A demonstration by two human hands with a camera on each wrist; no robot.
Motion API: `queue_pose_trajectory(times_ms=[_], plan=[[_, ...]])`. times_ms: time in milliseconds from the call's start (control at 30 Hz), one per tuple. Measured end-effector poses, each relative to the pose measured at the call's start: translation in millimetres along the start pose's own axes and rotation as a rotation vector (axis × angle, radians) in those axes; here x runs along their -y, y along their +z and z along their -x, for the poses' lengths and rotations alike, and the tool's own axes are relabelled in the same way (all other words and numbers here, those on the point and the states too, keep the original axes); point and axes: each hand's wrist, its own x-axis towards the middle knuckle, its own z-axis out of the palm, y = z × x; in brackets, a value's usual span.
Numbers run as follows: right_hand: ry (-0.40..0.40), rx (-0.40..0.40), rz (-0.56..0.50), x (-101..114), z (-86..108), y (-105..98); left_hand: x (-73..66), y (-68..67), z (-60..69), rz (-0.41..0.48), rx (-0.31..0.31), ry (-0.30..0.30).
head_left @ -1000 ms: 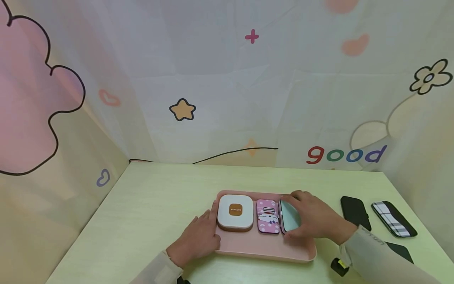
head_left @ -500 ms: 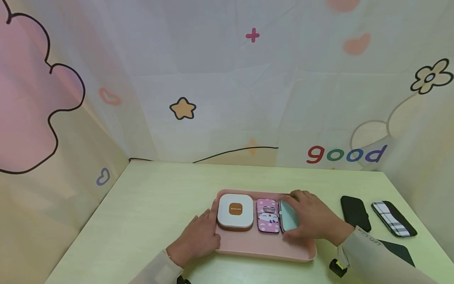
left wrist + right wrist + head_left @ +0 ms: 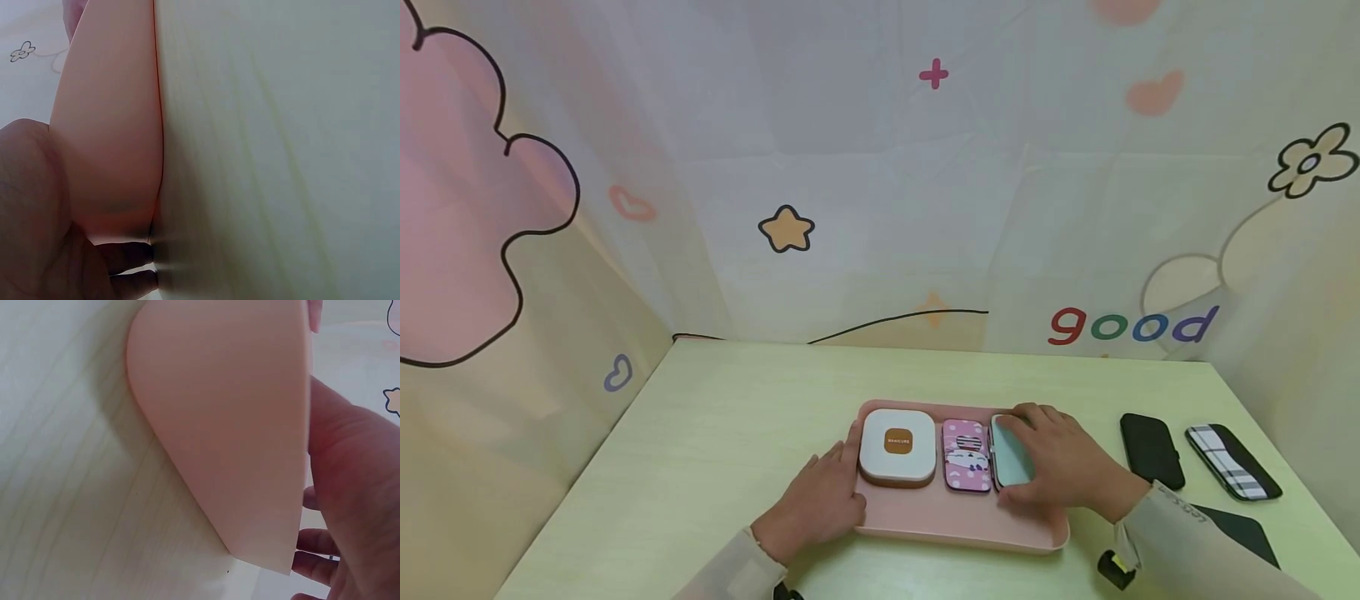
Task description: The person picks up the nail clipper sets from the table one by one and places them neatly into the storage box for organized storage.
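In the head view, my right hand (image 3: 1060, 454) grips a mint-green flat case (image 3: 1012, 454) from above, thumb at its near end and fingers at its far end. The case lies in the right part of a pink tray (image 3: 940, 529), and the hand covers its right side. To its left lies a pink cartoon-print case (image 3: 967, 457). A rounded white box (image 3: 898, 429) with a brown label reading MANICURE sits at the tray's left. My left hand (image 3: 820, 496) rests against the tray's left wall; in the left wrist view its fingers (image 3: 134, 284) lie beside that wall.
Right of the tray lie a black case (image 3: 1152, 450) and a black case with a plaid panel (image 3: 1234, 463). A dark flat item (image 3: 1243, 533) is partly hidden by the right sleeve (image 3: 1195, 533). A printed curtain (image 3: 865, 167) hangs behind the pale wooden table (image 3: 737, 417).
My right hand and the mint-green case have settled very slightly, the case now looking flatter in the tray. The left hand and the tray stay put.
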Motion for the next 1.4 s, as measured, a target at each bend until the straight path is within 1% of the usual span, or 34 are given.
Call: queue_pose_trajectory(times_ms=[133, 400, 633, 933, 1167, 1400], plan=[[0.004, 0.011, -0.004, 1.0, 0.4, -1.1, 0.8, 0.2, -0.1, 0.002, 0.01, -0.01], [0.003, 0.002, -0.004, -0.5, 1.6, -0.8, 1.8, -0.1, -1.1, 0.002, 0.026, -0.021], [-0.004, -0.002, 0.001, -1.6, 2.0, -0.1, 2.2, 1.3, -1.2, -0.002, 0.017, -0.017], [0.006, -0.016, 0.027, -2.3, 1.8, 1.4, 2.3, 2.1, -1.7, -0.008, 0.011, -0.014], [-0.011, -0.025, 0.038, -3.8, 2.3, 4.1, 2.8, 2.6, -1.5, 0.001, 0.002, -0.006], [-0.022, -0.009, 0.03, -5.9, 4.1, 3.8, 2.1, 1.7, -1.5, -0.002, 0.01, -0.01]])
